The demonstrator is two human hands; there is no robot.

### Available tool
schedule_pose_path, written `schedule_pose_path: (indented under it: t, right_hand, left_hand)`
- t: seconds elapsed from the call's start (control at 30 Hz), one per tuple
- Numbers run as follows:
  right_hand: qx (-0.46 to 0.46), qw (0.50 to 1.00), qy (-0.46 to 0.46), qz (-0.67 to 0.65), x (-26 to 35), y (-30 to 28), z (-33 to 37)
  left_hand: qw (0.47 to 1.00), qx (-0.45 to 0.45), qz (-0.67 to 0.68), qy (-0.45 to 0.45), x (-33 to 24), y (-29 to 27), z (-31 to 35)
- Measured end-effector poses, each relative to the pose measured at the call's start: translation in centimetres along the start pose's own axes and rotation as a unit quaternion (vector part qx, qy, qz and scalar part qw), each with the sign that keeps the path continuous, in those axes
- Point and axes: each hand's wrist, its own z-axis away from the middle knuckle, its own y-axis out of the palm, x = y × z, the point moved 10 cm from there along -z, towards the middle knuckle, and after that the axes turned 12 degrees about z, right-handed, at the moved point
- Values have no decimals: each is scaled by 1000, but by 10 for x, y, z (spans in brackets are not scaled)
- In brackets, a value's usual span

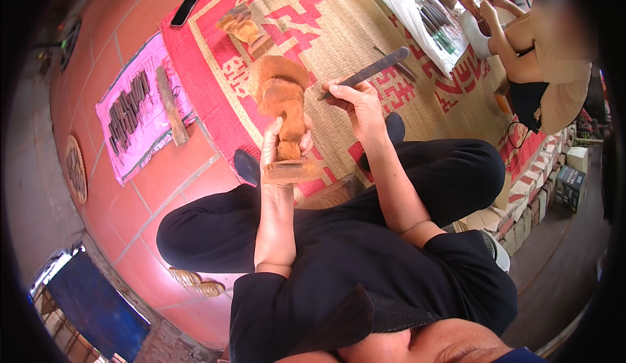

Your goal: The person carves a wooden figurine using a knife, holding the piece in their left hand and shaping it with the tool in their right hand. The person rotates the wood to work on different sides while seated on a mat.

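Observation:
My left hand (279,142) grips a reddish-brown carved wooden figure (282,95) near its base, holding it upright above my crossed legs. The figure stands on a small flat wooden block (291,171). My right hand (357,105) holds a long dark metal carving tool (370,71) by its lower end. The tool points up and to the right, and its near end is close to the right side of the figure.
A second carved wooden figure (244,29) lies on the red patterned woven mat (326,24). A pink cloth (134,112) with several dark tools and a wooden mallet (171,104) lies left on the tiled floor. A phone (184,9) lies beyond. Another person (541,56) sits at upper right.

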Motion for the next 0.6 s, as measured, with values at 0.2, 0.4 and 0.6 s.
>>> schedule_pose_path:
  t: [0.2, 0.4, 0.6]
  right_hand:
    - [36, 999, -15, -21, 9, 10, 5]
    - [194, 979, -54, 11, 37, 55, 36]
    - [253, 951, -88, 158, 31, 70, 50]
  left_hand:
    - [999, 19, -29, -6, -4, 0, 3]
    - [992, -22, -69, 105, -23, -2, 1]
    - [989, -19, -69, 126, -33, -1, 1]
